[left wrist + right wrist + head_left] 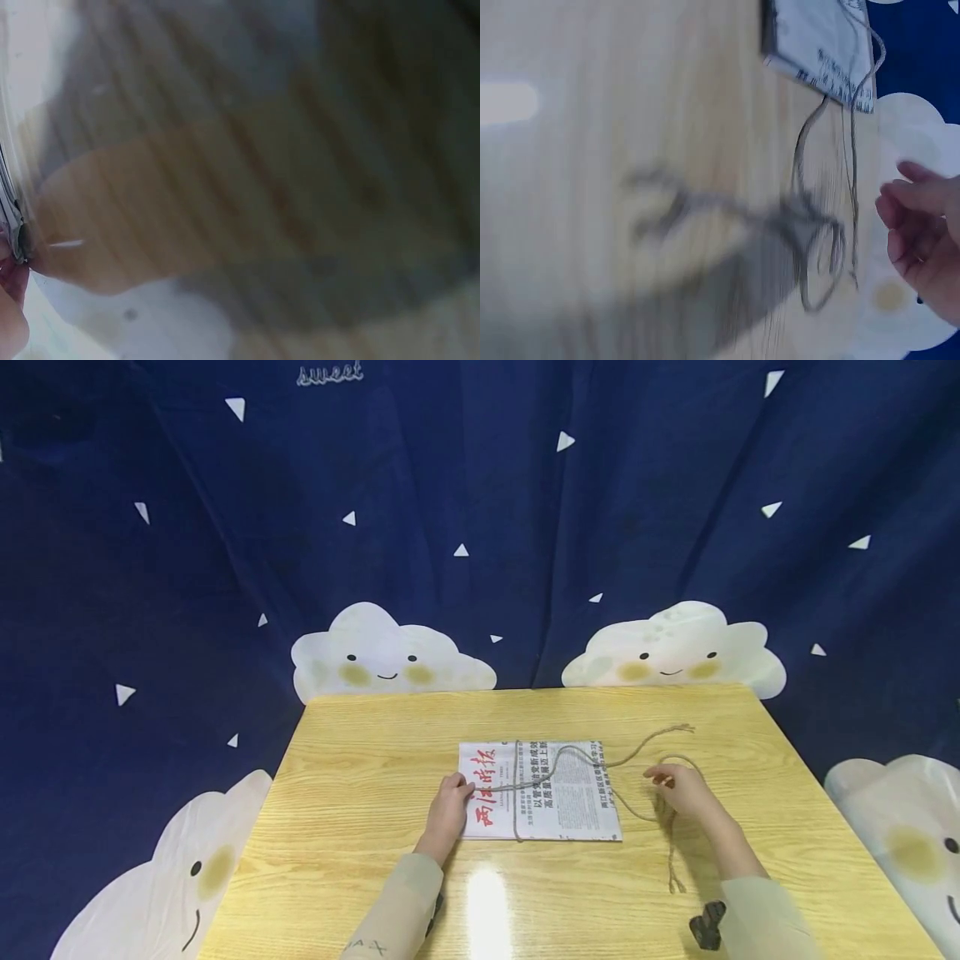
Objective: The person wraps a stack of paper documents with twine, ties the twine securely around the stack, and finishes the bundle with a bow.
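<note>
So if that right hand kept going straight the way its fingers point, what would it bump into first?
Probably the loose strand of string just ahead of the right hand, then the folded newspaper. Its height is hard to judge, though, so it might pass above both.

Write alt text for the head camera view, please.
A person's left hand grips the left edge of a folded newspaper crossed by cord, while their right hand hovers near loose cord on the right. The wooden table stands before a dark blue backdrop printed with smiling clouds.
</note>
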`<state>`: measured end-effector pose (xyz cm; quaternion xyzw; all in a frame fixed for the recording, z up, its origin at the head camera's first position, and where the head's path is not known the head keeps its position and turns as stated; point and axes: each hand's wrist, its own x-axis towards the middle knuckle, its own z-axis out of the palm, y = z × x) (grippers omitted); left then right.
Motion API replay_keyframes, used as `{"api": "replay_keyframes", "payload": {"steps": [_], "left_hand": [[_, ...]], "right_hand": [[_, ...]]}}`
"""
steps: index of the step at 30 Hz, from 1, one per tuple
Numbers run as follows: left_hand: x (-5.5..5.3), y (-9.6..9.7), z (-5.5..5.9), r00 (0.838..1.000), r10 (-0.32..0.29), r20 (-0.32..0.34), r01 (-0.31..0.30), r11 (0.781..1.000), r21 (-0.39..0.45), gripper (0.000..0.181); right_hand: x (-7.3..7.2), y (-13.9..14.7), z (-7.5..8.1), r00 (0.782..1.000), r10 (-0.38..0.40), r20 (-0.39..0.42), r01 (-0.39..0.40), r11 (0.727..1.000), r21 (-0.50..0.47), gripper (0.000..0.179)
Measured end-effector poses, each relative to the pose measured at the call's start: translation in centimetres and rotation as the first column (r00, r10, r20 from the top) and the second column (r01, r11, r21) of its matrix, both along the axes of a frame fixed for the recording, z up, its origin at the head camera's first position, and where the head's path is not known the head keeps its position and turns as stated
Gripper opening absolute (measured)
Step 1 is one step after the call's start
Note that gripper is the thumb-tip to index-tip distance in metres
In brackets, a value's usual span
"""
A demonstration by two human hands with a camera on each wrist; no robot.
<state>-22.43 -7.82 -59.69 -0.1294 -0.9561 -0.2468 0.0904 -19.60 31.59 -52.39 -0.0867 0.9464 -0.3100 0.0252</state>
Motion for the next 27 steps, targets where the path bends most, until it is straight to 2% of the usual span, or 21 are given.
{"api": "replay_keyframes", "payload": {"steps": [3, 5, 7, 10, 13, 16, 18, 19, 22, 24, 27], "left_hand": [[0.0, -0.1, 0.0, 1.0, -0.001, -0.009, 0.001, 1.0, -0.008, 0.022], [0.0, -0.1, 0.0, 1.0, -0.001, -0.008, 0.001, 1.0, -0.005, 0.022], [0.0, -0.1, 0.0, 1.0, -0.001, -0.005, 0.001, 1.0, 0.001, 0.021], [0.0, -0.1, 0.1, 1.0, -0.002, -0.001, 0.002, 1.0, 0.014, 0.021], [0.0, -0.2, 0.1, 1.0, -0.005, -0.004, 0.005, 1.0, 0.006, 0.021], [0.0, -0.1, 0.1, 1.0, -0.003, -0.001, 0.003, 1.0, -0.001, 0.021], [0.0, -0.1, 0.1, 1.0, -0.004, 0.005, 0.004, 1.0, 0.003, 0.02], [-0.1, 0.0, 0.1, 1.0, -0.004, 0.011, 0.004, 1.0, 0.013, 0.019], [-0.3, 0.0, 0.1, 0.999, 0.0, 0.039, -0.002, 0.999, 0.053, 0.015], [-0.4, 0.0, 0.1, 0.998, 0.008, 0.059, -0.013, 0.996, 0.086, 0.011], [-0.4, 0.0, 0.2, 0.997, 0.02, 0.077, -0.028, 0.994, 0.105, 0.01]], "right_hand": [[1.6, 0.9, -0.2, 0.982, 0.181, -0.051, -0.175, 0.98, 0.092, 0.028], [2.8, 1.2, -0.6, 0.95, 0.292, -0.112, -0.274, 0.95, 0.152, 0.035], [4.1, 1.5, -1.2, 0.913, 0.366, -0.18, -0.329, 0.922, 0.202, 0.035], [5.8, 1.9, -2.7, 0.871, 0.41, -0.271, -0.362, 0.908, 0.211, 0.031], [6.8, 2.1, -4.3, 0.853, 0.406, -0.329, -0.373, 0.914, 0.161, 0.026], [7.1, 2.1, -5.5, 0.838, 0.391, -0.379, -0.364, 0.92, 0.143, 0.029], [7.2, 1.7, -5.7, 0.843, 0.36, -0.4, -0.335, 0.933, 0.133, 0.028], [7.2, 1.4, -5.7, 0.852, 0.333, -0.403, -0.301, 0.943, 0.143, 0.026], [7.0, 0.0, -5.0, 0.898, 0.211, -0.387, -0.175, 0.977, 0.125, 0.019], [6.4, -1.3, -4.3, 0.92, 0.117, -0.375, -0.089, 0.992, 0.092, 0.018], [5.0, -3.5, -2.9, 0.927, 0.018, -0.374, -0.012, 1.0, 0.018, 0.016]]}}
